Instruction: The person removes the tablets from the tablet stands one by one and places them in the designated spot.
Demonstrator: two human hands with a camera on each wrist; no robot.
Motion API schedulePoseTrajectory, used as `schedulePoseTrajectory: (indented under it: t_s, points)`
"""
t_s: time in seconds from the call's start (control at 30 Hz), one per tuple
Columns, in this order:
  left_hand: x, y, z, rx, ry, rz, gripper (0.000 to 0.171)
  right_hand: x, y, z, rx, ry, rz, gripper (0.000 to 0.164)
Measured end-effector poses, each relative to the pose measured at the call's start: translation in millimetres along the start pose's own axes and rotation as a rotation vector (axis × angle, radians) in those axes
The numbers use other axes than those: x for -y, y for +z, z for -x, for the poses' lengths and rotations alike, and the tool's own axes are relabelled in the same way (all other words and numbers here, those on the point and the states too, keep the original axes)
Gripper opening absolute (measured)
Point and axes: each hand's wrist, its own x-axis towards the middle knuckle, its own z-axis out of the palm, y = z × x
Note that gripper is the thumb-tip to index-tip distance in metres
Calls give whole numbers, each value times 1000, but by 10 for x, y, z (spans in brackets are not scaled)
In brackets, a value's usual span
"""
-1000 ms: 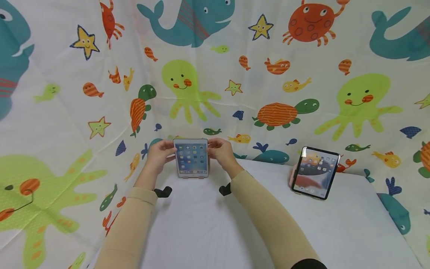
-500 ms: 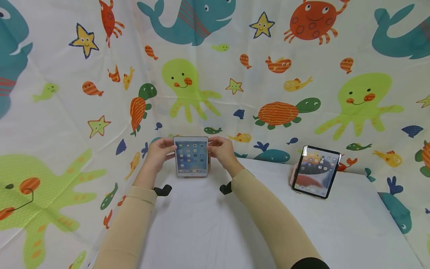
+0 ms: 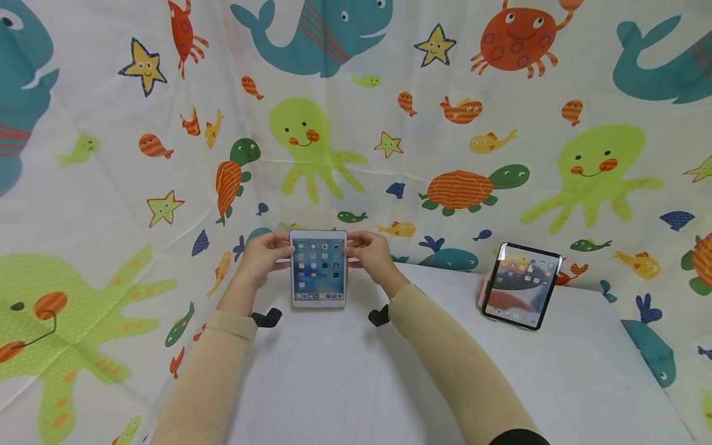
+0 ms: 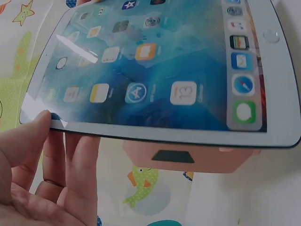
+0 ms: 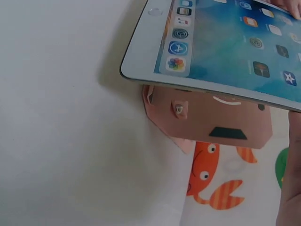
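Observation:
A white-framed tablet [image 3: 318, 269] with a lit screen of app icons is held upright between both hands. My left hand [image 3: 261, 256] pinches its left edge near the top, thumb on the front and fingers behind. On the opposite edge, my right hand [image 3: 374, 256] grips it in a similar way. In the left wrist view, a pink stand [image 4: 188, 157] shows behind the tablet. From the right wrist view, the tablet is apart from the stand [image 5: 207, 117] and in front of it. The fingers behind the tablet are partly hidden.
To the right, a black-framed tablet [image 3: 521, 285] leans on a pink stand [image 3: 484, 290]. The white table [image 3: 334, 383] meets a hanging cloth [image 3: 406, 204] printed with sea animals at the back and left.
Both hands have lifted the white-framed tablet off its stand and brought it toward me. Its lower edge now sits lower in view, hiding the stand's front tabs. The black-framed tablet stays put.

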Motion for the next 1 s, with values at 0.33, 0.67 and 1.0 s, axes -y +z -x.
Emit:
schedulePoseTrajectory:
  t_s: [0.33, 0.67, 1.0]
  points:
    - [105, 13, 51, 18, -39, -21, 31, -79, -5, 101, 16, 61, -18, 32]
    - [206, 25, 132, 69, -91, -69, 36, -200, 16, 229, -2, 155, -23, 32]
    - [383, 84, 220, 98, -182, -48, 38, -369, 24, 363, -16, 230, -25, 29]
